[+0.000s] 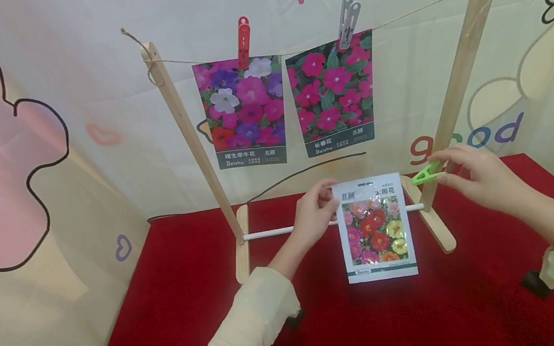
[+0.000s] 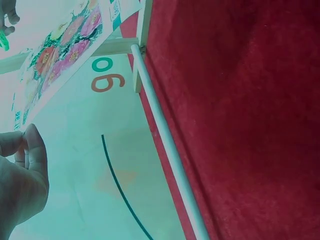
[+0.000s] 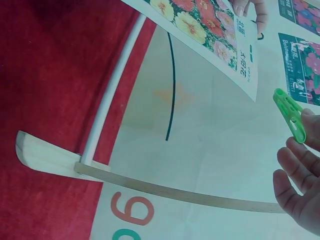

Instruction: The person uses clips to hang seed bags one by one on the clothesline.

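Observation:
A white seed packet (image 1: 375,230) with a picture of mixed flowers hangs upright from my left hand (image 1: 316,210), whose thumb and fingers pinch its upper left edge. To the right of the packet, my right hand (image 1: 479,177) holds a green clothespin (image 1: 427,173) between thumb and fingers, apart from the packet. In the right wrist view the clothespin (image 3: 290,116) points toward the packet's top side. Above, a petunia packet (image 1: 246,112) hangs on a string (image 1: 423,2) under a red clothespin (image 1: 244,41). Beside it a pink-flower packet (image 1: 334,91) hangs under a grey clothespin (image 1: 348,21).
Two wooden posts (image 1: 193,143) carry the string, joined low down by a white rod (image 1: 269,233). Their wooden feet (image 1: 435,221) stand on a red cloth (image 1: 182,328). A printed curtain (image 1: 97,68) hangs behind, close to the stand.

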